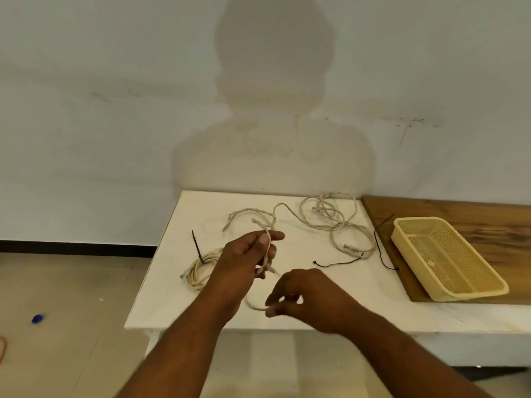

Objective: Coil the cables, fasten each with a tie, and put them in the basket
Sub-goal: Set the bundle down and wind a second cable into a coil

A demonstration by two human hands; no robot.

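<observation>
My left hand (244, 259) is raised over the white table (172, 305) and grips a loop of a cream cable (247, 212) between thumb and fingers. The same cable runs down to my right hand (301, 294), whose fingertips pinch it near the table's front. A coiled cream cable (198, 271) with a black tie (197, 248) around it lies left of my left hand. Another loose cream cable (330, 216) is tangled at the back right. Two loose black ties (336, 264) (380, 248) lie near it. The yellow basket (413, 254) is empty.
The basket stands on a brown wooden board (459, 208) at the table's right. A white wall rises directly behind the table. A small blue object (38, 318) lies on the tiled floor at the left.
</observation>
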